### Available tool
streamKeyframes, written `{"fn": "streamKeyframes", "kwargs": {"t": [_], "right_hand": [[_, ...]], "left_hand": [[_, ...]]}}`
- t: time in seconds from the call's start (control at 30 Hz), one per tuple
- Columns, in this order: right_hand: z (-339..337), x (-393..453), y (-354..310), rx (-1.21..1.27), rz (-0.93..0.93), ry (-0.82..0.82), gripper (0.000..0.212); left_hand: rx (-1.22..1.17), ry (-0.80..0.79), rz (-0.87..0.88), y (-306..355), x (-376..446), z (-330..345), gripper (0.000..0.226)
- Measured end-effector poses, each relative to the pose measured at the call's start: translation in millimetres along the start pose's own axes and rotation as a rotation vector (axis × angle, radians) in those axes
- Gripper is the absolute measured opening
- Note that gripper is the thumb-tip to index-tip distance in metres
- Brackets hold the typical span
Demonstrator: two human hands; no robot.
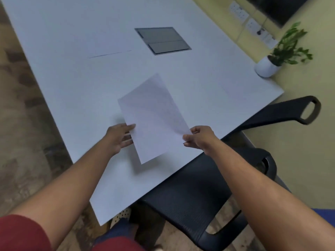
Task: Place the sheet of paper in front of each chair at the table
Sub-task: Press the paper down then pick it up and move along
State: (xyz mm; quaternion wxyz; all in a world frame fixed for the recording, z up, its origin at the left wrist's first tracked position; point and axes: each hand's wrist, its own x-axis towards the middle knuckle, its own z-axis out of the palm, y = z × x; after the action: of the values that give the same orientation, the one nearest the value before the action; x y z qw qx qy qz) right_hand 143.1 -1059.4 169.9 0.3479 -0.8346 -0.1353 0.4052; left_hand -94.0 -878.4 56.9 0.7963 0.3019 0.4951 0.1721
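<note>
A plain white rectangular sheet of paper point(154, 118) hangs just above the pale grey-white bench point(72, 69) in the lower middle of the frame, turned slantwise, its shadow falling on the bench surface under its lower corner. The right hand point(197, 138) pinches the sheet's right edge between thumb and fingertip; that grip is closed on the paper. The left hand point(119, 136) has its fingers out nearly straight, the thumb lying on the sheet's left edge and the other fingers seemingly beneath it, so it supports rather than clamps.

The black mesh office chair point(208, 178) stands tucked at the bench edge in the lower right of the frame, and the sheet is already near the place in front of it.

To do this step well, I judge the sheet should be lowered flat, the far edge touching first, so that no air cushion makes it slide. It should be turned until its long sides run square to the bench edge by the chair, and set a little inward from that edge so it does not overhang. The right pinch should let go only once the paper rests, with the left fingers drawn out sideways from under it, not dragged.

A dark grey rectangular cable hatch point(162, 40) sits in the upper middle, and a white pot with a green plant point(268, 67) at the upper right, both well apart from the sheet.
</note>
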Motion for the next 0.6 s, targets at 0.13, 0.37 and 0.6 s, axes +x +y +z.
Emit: {"fn": "streamKeyframes", "kwargs": {"t": [0.13,0.37,0.6], "right_hand": [[-1,34,1,-0.092,-0.001,-0.088,0.025],[-28,112,10,-0.468,-0.024,-0.362,0.032],[-47,189,16,-0.836,-0.095,-0.678,0.018]], "left_hand": [[0.02,0.049,0.052,-40,-5,2,0.035],[0.039,0.253,0.234,-65,5,46,0.038],[0.109,0.429,0.293,-87,24,67,0.038]]}}
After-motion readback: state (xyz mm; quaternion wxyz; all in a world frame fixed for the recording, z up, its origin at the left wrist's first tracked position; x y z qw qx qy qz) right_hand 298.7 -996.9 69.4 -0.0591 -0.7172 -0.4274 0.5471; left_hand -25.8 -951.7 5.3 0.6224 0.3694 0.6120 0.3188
